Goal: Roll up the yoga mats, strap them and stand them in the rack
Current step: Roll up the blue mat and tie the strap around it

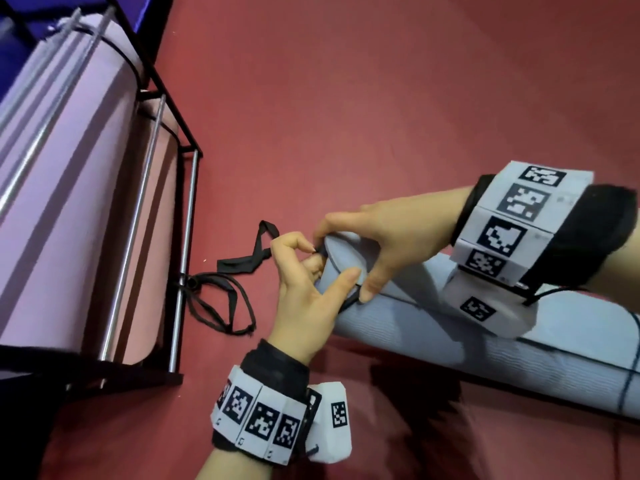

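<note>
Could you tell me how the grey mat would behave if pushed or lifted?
A cylinder on the floor, the grey mat would probably roll if pushed. Its end squashes under the right hand, so it may sag if lifted. With the left hand only pinching its strap, it might unroll.

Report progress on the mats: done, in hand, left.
Done: two pink mats stand rolled in the rack. The grey-blue mat is rolled and lies on the floor, with a dark band round its far end. In hand: the left hand and right hand pinch a black strap at its near end. Left: fasten that strap, stand the mat in the rack. Spare straps lie loose nearby.
</note>
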Demonstrator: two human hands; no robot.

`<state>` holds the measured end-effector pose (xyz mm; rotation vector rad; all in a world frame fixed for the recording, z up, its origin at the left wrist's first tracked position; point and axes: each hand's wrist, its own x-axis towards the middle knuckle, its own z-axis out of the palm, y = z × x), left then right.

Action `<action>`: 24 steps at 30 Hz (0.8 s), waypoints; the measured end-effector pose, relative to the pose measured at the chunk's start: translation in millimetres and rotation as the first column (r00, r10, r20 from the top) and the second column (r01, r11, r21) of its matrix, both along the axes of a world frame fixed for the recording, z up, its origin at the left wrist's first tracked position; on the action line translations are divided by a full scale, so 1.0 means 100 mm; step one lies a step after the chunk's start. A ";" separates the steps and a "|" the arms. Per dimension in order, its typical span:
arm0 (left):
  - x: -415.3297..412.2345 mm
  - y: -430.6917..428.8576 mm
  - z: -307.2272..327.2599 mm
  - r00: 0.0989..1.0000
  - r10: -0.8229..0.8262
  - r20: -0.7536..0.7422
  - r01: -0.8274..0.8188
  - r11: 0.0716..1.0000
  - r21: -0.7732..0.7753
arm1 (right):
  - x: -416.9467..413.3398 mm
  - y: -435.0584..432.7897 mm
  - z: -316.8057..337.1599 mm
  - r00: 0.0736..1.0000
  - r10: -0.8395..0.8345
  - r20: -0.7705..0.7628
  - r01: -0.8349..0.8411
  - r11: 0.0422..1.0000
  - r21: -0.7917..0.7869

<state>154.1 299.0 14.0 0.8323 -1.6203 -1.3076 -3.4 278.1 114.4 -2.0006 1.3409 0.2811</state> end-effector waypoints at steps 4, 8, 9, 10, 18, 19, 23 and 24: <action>-0.03 0.04 0.06 0.997 0.073 0.001 -0.073 0.997 -0.032 | 0.08 -0.16 0.11 0.994 0.044 -0.095 -0.031 0.990 0.137; -0.05 0.05 0.08 0.996 0.083 0.019 -0.081 0.993 -0.083 | 0.11 -0.21 0.14 0.981 0.089 -0.173 -0.065 0.988 0.140; -0.05 0.06 0.06 0.996 0.084 -0.006 -0.084 0.993 -0.080 | 0.11 -0.22 0.13 0.979 0.096 -0.178 -0.078 0.991 0.107; -0.03 0.05 0.02 0.995 0.097 -0.035 -0.098 0.994 -0.050 | 0.09 -0.22 0.12 0.977 0.103 -0.188 -0.091 0.993 0.073; 0.06 -0.08 -0.48 0.895 0.045 0.444 0.003 0.994 -0.107 | 0.00 -0.07 0.13 0.930 0.051 -0.363 -0.074 0.996 -0.049; 0.04 -0.09 -0.50 0.871 0.044 0.489 0.020 0.992 -0.126 | 0.01 -0.05 0.11 0.923 0.048 -0.383 -0.079 0.995 -0.065; 0.03 -0.03 -0.53 0.819 -0.015 0.574 0.013 1.000 0.008 | -0.05 -0.02 0.12 0.930 -0.003 -0.368 -0.044 0.992 -0.119; 0.05 -0.01 -0.55 0.829 -0.023 0.559 -0.016 0.998 0.064 | -0.07 -0.02 0.14 0.936 -0.011 -0.352 -0.033 0.992 -0.118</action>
